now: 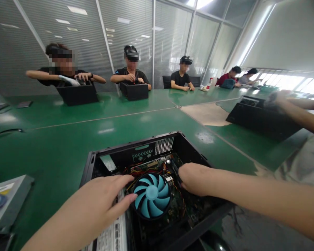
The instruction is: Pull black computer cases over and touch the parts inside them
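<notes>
An open black computer case (136,149) lies on the green table in front of me, with a circuit board (172,209) inside. Over the board sits a round cooling fan (151,192) with turquoise blades and a black rim. My left hand (104,195) reaches in from the left, thumb and index finger apart at the fan's left edge; its other fingers are hidden. To the right of the fan, my right hand (195,178) is closed inside the case beside a dark upright part. What its fingers hold, if anything, is hidden. A labelled metal power supply (111,233) lies at the case's left side.
A grey metal drive (13,198) rests on the green table (68,139) at left. Across the table, people work at black cases (78,94). At right, a co-worker's blurred hands are over another black case (261,116). Coloured cables (162,167) run inside my case.
</notes>
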{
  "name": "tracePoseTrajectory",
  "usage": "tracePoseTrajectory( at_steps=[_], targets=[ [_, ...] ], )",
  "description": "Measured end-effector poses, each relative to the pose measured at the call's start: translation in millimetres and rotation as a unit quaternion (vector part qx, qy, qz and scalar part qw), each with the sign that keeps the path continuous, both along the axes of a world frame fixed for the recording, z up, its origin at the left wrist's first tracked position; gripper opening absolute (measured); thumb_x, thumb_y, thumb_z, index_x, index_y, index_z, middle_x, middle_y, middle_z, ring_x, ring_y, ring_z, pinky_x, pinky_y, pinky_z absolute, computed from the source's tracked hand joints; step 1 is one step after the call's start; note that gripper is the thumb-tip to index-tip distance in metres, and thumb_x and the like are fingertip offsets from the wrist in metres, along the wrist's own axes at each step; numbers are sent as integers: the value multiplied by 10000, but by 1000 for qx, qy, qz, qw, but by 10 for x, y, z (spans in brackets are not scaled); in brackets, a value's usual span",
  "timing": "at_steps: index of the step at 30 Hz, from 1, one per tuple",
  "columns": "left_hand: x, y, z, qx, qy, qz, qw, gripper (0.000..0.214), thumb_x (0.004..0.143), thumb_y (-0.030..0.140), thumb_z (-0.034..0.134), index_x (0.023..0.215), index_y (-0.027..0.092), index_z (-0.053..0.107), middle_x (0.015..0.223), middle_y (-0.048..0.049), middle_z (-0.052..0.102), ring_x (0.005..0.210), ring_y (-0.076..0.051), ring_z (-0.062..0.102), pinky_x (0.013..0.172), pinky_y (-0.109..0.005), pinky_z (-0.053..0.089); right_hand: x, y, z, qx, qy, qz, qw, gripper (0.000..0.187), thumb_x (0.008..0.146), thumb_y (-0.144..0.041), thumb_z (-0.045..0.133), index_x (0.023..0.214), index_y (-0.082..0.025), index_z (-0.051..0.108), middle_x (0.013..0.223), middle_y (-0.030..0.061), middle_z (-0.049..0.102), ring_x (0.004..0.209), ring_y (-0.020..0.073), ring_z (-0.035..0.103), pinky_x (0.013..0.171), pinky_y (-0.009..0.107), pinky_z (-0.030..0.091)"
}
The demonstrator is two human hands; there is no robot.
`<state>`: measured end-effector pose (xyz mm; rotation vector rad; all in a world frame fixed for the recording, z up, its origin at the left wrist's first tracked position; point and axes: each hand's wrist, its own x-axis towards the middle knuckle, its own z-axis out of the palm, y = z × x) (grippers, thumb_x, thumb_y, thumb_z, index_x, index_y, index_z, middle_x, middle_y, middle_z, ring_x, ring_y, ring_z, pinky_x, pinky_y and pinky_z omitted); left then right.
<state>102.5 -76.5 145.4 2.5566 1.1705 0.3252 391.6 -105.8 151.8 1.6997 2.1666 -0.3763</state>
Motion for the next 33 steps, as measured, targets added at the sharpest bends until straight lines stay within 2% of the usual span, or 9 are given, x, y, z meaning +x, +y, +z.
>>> tracePoseTrajectory(
  at_steps=[4,8,10,13,17,21,26,30,33],
  targets=[
    [-113,-92,-94,58,-39,18,997,504,803,675,587,1150,350,755,1059,-55,769,929,-356,725,821,-500,581,4,22,65,-25,-40,-12,999,149,842,-183,647,883,-97,762,872,198,761,876,316,758,785,358,584],
    [-120,-123,-84,42,-43,29,998,515,791,690,592,1140,351,760,1058,-60,770,925,-368,721,825,-528,576,18,57,95,-9,-37,-32,999,196,864,-210,594,922,-91,738,937,217,753,900,342,748,766,378,573],
    [-97,-117,-68,34,-43,38,998,538,778,705,593,1137,342,763,1062,-67,769,936,-376,717,836,-539,570,56,66,84,9,-22,-34,999,248,858,-226,581,1013,-81,709,982,219,746,929,353,738,767,390,563],
    [-82,-112,-58,27,-43,42,998,564,772,723,583,1129,328,767,1069,-73,768,940,-380,713,846,-551,562,126,49,86,59,-1,-57,997,424,865,-221,555,1255,-59,588,970,201,746,920,357,731,743,399,538],
    [-94,-119,-67,15,-47,35,998,575,777,727,577,1127,312,768,1086,-70,763,959,-372,707,883,-562,549,170,7,141,109,24,-81,990,474,927,-251,473,1386,-133,483,967,151,756,879,343,732,696,381,497],
    [-85,-124,-58,-4,-70,46,997,567,747,711,631,1120,308,774,1085,-71,763,965,-384,701,908,-581,538,179,0,153,125,10,-89,988,387,944,-259,433,1292,-129,541,947,152,751,864,332,728,688,372,484],
    [-67,-128,-45,-34,-102,68,992,530,685,653,725,1063,288,792,1056,-75,770,960,-387,698,941,-554,530,202,-11,81,40,-6,-29,999,226,908,-280,477,967,-153,654,897,151,744,860,326,734,693,369,514],
    [-78,-139,-41,-12,-81,59,995,564,722,692,673,1099,287,781,1076,-81,766,969,-382,698,922,-545,535,163,-8,29,3,-13,1,1000,239,916,-261,496,965,-116,680,904,167,744,879,323,740,708,363,538],
    [-63,-157,32,3,-48,38,998,575,791,712,586,1121,277,767,1085,-85,763,970,-361,701,885,-511,547,124,50,13,-27,-23,18,999,264,910,-306,567,1002,-98,701,949,180,748,910,334,739,728,366,551]
  ],
)
